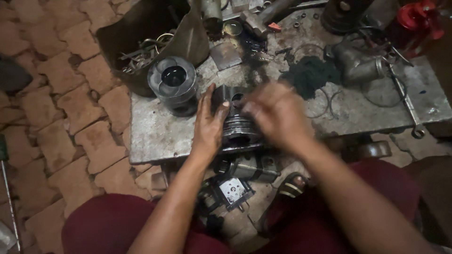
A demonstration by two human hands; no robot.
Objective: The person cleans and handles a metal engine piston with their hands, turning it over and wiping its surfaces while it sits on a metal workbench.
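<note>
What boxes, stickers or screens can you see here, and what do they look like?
Open container: behind the second piston, at the metal slab's left edge; dark, boxy, full of metal parts.
Square plate: below the slab, between the knees; pale face on a dark block, markings too small to tell.
No screens.

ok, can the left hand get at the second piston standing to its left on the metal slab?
Probably yes. The left hand grips the side of the piston being worked on; the second piston stands upright just beyond it on the metal slab, with nothing visible between. It would have to let go first.
</note>
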